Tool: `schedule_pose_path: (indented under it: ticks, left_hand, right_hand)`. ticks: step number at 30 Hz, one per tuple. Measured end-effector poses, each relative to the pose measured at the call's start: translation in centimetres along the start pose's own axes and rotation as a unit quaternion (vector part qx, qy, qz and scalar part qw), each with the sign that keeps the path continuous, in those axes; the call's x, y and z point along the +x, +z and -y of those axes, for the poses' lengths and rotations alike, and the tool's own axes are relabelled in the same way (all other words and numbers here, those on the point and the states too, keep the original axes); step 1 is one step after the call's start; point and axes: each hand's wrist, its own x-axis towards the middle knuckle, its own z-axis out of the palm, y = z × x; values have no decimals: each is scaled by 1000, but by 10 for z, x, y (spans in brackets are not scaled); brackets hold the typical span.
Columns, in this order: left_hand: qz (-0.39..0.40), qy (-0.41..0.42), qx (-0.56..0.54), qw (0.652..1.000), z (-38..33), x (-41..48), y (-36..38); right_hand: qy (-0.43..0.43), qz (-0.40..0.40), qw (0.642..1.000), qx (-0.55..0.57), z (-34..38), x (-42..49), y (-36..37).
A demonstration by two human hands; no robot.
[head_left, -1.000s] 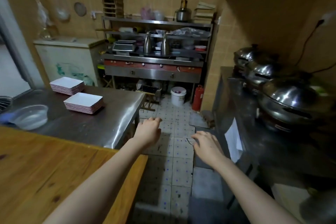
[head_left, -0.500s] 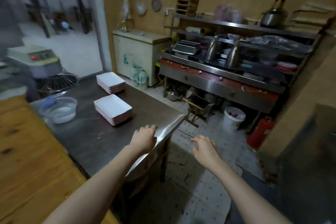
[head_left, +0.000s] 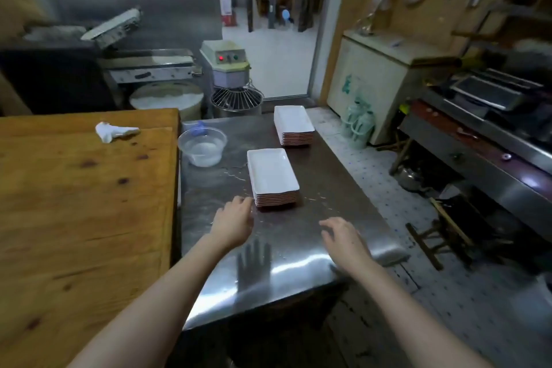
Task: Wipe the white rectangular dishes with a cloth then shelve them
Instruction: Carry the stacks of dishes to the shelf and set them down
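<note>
Your left hand (head_left: 231, 225) hangs loose and empty just beside the dishes (head_left: 271, 173) on the steel surface (head_left: 328, 185). Your right hand (head_left: 343, 237), empty too, is by its front edge. The cloth (head_left: 115, 131) lies apart on the wooden surface (head_left: 89, 203), so fetch it first.

The steel bench (head_left: 294, 228) is bare between my left grip (head_left: 233, 222) and right grip (head_left: 346, 237). The near stack of dishes (head_left: 273, 176) blocks straight ahead, with a clear bowl (head_left: 202, 145) to its left.

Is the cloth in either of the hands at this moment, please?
No, the cloth lies on the wooden table, while the left hand and right hand are empty over the steel table.
</note>
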Motion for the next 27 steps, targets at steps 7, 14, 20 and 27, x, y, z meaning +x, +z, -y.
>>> schedule_pose_path:
  ticks: [7,14,20,27]
  left_hand:
    - [-29,-80,-60,995,18,71,19]
    - [-68,-134,-238,960,27,132,39]
    - [-93,-175,-406,892,25,163,58]
    - [-66,-239,-486,838,28,190,72]
  right_hand:
    - [-68,-12,997,34,1,100,22]
    - [-12,8,989,145,10,190,41]
    - [21,22,978,208,11,230,62]
    - [36,56,969,236,2,267,83]
